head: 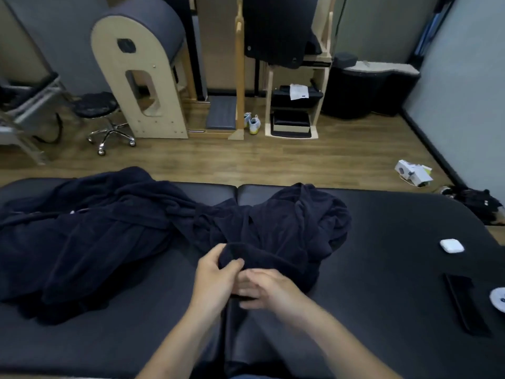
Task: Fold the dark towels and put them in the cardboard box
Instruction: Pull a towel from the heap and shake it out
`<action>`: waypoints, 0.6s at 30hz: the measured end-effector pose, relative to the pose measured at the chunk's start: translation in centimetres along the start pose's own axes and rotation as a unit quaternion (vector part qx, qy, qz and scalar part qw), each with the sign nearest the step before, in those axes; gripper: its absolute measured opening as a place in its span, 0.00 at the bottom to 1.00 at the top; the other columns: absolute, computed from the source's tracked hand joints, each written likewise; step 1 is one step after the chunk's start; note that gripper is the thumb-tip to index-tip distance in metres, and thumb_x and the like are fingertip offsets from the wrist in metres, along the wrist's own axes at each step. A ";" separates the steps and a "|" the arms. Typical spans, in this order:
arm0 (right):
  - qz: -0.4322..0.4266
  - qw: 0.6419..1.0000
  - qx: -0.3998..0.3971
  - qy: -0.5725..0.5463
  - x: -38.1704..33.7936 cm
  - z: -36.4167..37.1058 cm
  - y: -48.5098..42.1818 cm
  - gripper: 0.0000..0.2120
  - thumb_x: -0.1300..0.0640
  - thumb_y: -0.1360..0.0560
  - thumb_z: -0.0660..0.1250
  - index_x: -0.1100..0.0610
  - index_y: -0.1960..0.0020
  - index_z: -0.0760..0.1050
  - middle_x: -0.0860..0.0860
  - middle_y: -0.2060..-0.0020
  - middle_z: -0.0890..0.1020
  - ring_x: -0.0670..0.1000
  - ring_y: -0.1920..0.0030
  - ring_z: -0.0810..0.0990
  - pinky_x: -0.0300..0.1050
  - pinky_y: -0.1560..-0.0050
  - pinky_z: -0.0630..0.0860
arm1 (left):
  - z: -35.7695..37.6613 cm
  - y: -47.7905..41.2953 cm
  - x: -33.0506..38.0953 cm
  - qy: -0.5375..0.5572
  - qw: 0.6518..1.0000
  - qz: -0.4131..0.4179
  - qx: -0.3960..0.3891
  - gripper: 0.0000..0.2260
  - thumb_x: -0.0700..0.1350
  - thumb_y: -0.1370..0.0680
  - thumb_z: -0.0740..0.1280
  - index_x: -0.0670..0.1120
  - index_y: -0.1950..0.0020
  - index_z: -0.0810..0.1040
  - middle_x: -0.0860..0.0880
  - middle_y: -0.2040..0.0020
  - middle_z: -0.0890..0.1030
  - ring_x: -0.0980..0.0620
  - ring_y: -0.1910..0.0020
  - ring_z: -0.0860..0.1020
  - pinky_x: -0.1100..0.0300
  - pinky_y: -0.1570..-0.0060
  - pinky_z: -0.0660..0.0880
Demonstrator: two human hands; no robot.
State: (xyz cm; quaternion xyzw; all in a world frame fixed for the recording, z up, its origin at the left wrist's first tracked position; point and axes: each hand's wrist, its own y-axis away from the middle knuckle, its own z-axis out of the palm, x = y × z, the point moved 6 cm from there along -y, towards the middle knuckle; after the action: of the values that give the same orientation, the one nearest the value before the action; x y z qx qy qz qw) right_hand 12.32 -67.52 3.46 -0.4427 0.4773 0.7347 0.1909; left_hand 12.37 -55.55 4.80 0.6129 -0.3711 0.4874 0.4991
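Note:
Several dark navy towels lie crumpled on a black padded table (382, 269). A big heap (82, 236) spreads over the left half. A smaller bunched towel (295, 228) sits at the middle. My left hand (216, 277) pinches the near edge of that towel between thumb and fingers. My right hand (265, 288) lies right beside it with fingers fairly straight on the same edge, blurred. No cardboard box shows in this view.
A white earbud case (451, 245), a long black strip (464, 305) and a round white item (498, 299) lie on the table's right side. Beyond the table: wooden floor, a rolling stool (101, 113), wooden exercise gear, shoes (252, 123) and white packaging (414, 172).

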 end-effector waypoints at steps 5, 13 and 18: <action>-0.227 0.927 0.132 0.267 -6.7 -1.5 -2.2 0.06 0.51 0.21 0.64 0.49 0.53 0.80 0.47 0.60 0.81 0.45 0.57 0.79 0.39 0.54 0.73 | -2.9 1.4 2.9 -0.034 0.997 0.071 -0.010 0.16 0.35 0.34 0.61 0.52 0.56 0.82 0.51 0.62 0.83 0.59 0.61 0.78 0.65 0.58 0.73; 0.042 0.751 -0.090 0.653 -3.5 -1.1 -6.2 0.39 0.28 0.24 0.36 0.46 0.37 0.77 0.51 0.35 0.78 0.55 0.29 0.68 0.70 0.27 0.41 | -8.6 4.3 7.7 -0.067 0.978 0.187 -0.056 0.15 0.38 0.25 0.66 0.57 0.51 0.86 0.57 0.52 0.85 0.61 0.51 0.81 0.71 0.51 0.73; 0.101 0.672 0.016 0.733 -5.8 -8.5 -7.3 0.27 0.32 0.23 0.47 0.46 0.48 0.79 0.49 0.42 0.79 0.57 0.37 0.73 0.70 0.33 0.57 | -7.8 4.8 7.1 -0.031 0.985 0.157 -0.064 0.14 0.33 0.21 0.65 0.51 0.51 0.83 0.58 0.56 0.83 0.63 0.56 0.79 0.72 0.55 0.72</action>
State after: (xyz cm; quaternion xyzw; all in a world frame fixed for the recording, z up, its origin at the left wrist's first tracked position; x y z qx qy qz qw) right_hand 24.48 -70.63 3.13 -0.7848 0.5175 0.1811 -0.2890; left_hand 7.82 -48.79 13.05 0.5289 -0.5082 0.5157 0.4428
